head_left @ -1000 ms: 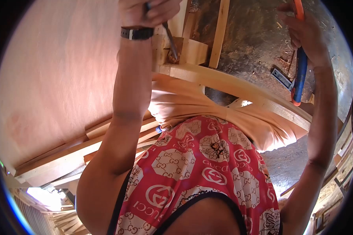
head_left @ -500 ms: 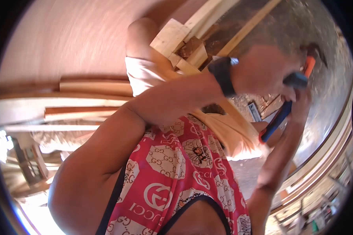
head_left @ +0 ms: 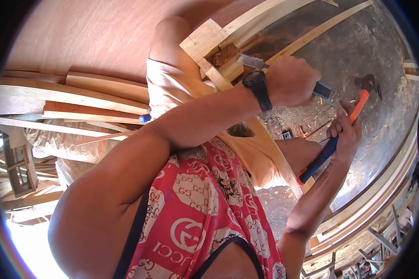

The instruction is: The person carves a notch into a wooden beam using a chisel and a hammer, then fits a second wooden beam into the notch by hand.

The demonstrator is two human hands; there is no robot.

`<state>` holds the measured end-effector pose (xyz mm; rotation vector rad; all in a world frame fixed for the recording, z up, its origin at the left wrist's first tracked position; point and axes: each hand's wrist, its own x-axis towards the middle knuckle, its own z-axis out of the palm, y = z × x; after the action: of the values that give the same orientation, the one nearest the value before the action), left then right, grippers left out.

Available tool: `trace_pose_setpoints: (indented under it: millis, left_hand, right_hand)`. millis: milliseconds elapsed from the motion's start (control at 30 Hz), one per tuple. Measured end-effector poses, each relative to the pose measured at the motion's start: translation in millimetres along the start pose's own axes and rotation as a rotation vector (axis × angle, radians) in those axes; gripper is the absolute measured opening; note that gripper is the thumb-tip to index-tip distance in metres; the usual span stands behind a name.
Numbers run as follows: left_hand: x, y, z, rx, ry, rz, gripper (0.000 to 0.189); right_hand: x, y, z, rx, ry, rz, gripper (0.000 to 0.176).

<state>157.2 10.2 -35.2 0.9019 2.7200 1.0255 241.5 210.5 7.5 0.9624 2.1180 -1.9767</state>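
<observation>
A pinkish-brown wooden sheet (head_left: 88, 44) fills the upper left of the view; its grain is faint and its face smooth. On the opposite side, beyond my knee, spreads a dark surface (head_left: 312, 51), scuffed and strewn with pale wood chips. A stack of planks (head_left: 93, 97) borders the lower edge of the sheet, its boards ranging from cream to orange-brown. Further planks (head_left: 354, 228) curve along the right margin, and strong daylight (head_left: 30, 246) enters at lower left.

The wooden frame (head_left: 281, 160) is of pale timber. One rail crosses my tan shorts (head_left: 244, 160) diagonally, passing beneath my left forearm; at its upper end a broad, light block (head_left: 206, 42) adjoins a dark recess.

The hammer (head_left: 325, 153) slants above the dark surface at my right. Its head is dark, its neck bright orange, its handle blue with an orange butt. My right grip (head_left: 347, 137) is curled around the middle of the handle, head pointing away from me.

The chisel (head_left: 252, 61) is shorter, with a flat grey blade and a dark blue-grey handle end. My left grip (head_left: 291, 80) is closed in a fist around it; the blade projects toward the frame, though I cannot tell whether it touches the wood. A black watch (head_left: 257, 88) encircles my left wrist. A small metal piece (head_left: 287, 135) lies near the rail.
</observation>
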Motion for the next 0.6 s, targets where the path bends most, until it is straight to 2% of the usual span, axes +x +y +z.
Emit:
trace_pose_setpoints:
  millis: [233,333,400,500,533,600]
  left_hand:
    - [2.6,-1.9,-13.7,0.008,-0.018,-0.059,0.018]
    - [5.1,-1.5,-12.9,-0.028,-0.009,-0.034,0.019]
    - [3.5,-4.1,-11.1,-0.020,-0.063,-0.020,0.019]
    - [-1.6,-9.6,-21.1,-0.048,-0.093,0.011,0.019]
    - [-0.7,-3.1,-20.1,-0.050,-0.104,0.023,0.019]
    - [-4.2,-0.9,-20.0,-0.166,-0.049,0.088,0.018]
  right_hand:
    - [-1.9,-3.7,-11.8,0.024,0.018,0.006,0.041]
    - [-10.0,-10.4,-26.2,0.094,0.004,-0.083,0.048]
    - [-16.1,-13.6,-30.8,0.243,-0.050,-0.330,0.056]
    - [-56.2,-26.5,-0.6,0.404,-0.096,-0.249,0.063]
    - [-69.0,-26.6,-5.4,0.238,0.024,-0.151,0.062]
    - [-94.1,-21.5,-8.8,0.283,0.022,-0.078,0.060]
